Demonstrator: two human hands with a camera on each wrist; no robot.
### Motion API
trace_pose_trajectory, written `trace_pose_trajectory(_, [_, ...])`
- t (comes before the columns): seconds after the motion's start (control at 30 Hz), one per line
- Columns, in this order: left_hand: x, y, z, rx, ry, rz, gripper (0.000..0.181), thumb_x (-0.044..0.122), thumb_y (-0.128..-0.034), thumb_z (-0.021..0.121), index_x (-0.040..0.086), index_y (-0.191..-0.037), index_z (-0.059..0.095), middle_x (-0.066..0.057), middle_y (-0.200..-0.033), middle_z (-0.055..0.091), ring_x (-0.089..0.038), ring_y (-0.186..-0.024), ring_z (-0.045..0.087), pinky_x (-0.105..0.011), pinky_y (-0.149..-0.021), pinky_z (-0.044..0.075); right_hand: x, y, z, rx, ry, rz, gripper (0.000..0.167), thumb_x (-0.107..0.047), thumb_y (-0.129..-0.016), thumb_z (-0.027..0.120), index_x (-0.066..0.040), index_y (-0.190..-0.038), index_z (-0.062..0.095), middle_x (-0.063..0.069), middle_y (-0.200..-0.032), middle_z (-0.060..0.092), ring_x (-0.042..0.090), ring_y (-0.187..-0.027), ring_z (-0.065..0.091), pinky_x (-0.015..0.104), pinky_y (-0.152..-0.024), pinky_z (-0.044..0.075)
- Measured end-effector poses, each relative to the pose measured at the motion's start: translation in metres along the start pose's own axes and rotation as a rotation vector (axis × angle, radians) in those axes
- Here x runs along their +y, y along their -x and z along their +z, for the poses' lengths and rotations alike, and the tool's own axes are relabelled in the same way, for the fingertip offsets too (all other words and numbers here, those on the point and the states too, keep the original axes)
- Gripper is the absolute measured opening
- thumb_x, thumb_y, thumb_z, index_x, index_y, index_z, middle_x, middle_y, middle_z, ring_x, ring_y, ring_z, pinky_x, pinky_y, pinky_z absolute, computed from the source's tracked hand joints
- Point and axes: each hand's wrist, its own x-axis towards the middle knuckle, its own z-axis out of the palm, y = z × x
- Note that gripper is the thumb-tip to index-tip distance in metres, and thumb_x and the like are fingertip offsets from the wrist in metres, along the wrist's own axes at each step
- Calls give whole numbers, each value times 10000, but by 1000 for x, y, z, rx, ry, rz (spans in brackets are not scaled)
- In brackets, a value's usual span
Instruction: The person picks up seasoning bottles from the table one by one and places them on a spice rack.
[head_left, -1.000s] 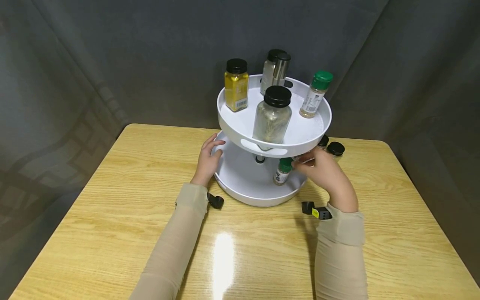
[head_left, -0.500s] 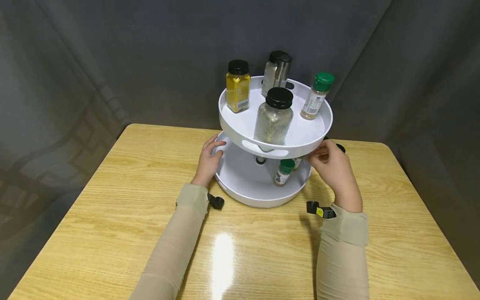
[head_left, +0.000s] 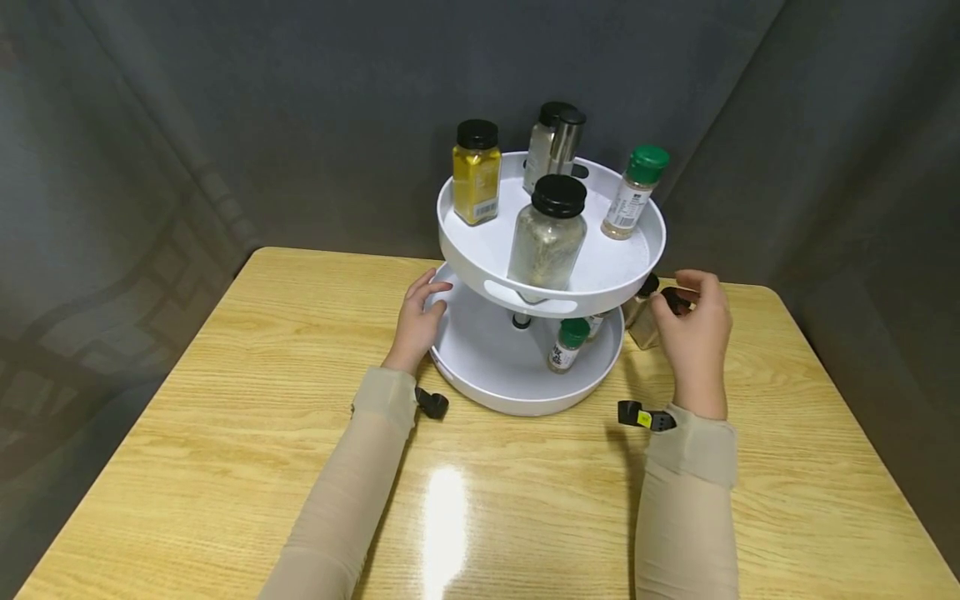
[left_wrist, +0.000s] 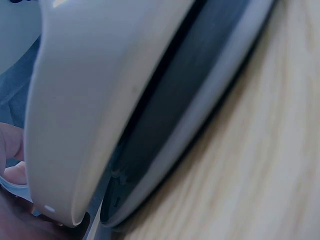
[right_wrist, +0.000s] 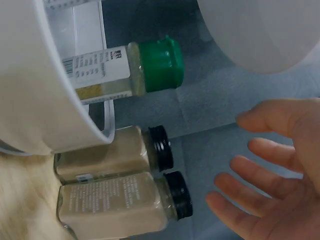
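A white two-tier turntable rack [head_left: 480, 379] stands on the table. My left hand [head_left: 411, 329] grips the lower tray's left rim, with fingertips inside the wall in the left wrist view. My right hand [head_left: 693, 350] hangs to the right of the rack, fingers relaxed and holding nothing. Close by it stand two black-capped jars of beige powder, a nearer jar [right_wrist: 115, 207] and a farther jar [right_wrist: 105, 162], side by side on the table; the fingers look apart from them. On the lower tray are a green-capped spice bottle [head_left: 562, 354] and another green-capped bottle [head_left: 595, 325], partly hidden.
The upper tray [head_left: 480, 258] carries a yellow spice jar [head_left: 475, 183], a large black-lidded glass jar [head_left: 546, 250], a green-capped bottle [head_left: 628, 204], and a metal-topped container [head_left: 564, 146] beside another black-lidded jar. A dark curtain [head_left: 337, 125] hangs behind the wooden table [head_left: 262, 417].
My right hand has left the area under the upper tray and moved right, uncovering the second green-capped bottle and the jars outside. My left hand has kept its place on the rim.
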Motion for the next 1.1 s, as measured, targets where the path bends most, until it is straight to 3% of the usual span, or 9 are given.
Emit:
trace_pose_trajectory(0.27, [0,0,0,4,4,-2,310,9,-970,523,-5,-1241,674,-65,-1597,378,-268,-1514,256,-369,-1250,186,8,-3,-1,33,-18,101,481,-123,-951,650,28,-1384,502,204,-1418,476,340,-1317,488,460,-1084,457])
trace_pose_trajectory(0.5, [0,1,0,1,3,-2,309,3,-968,525,-7,-1239,673,-68,-1597,377,-270,-1515,252,-373,-1251,182,17,-4,3,41,-22,139,582,-106,-944,651,9,-1464,414,215,-1443,435,362,-1305,456,453,-1083,426])
trace_pose_trajectory(0.8, [-1,-1,1,-1,-9,3,309,4,-967,523,-8,-1237,672,-70,-1602,371,-271,-1516,250,-374,-1253,177,30,-8,6,-72,-28,255,747,-141,-951,636,-23,-1568,232,244,-1536,308,386,-1368,390,474,-1120,394])
trace_pose_trajectory(1.1, [1,0,0,2,-43,8,306,8,-955,533,-11,-1224,678,-80,-1600,376,-281,-1510,266,-374,-1251,181,36,-9,8,-151,-12,325,782,-157,-955,607,32,-1572,165,315,-1528,302,436,-1384,368,513,-1157,357])
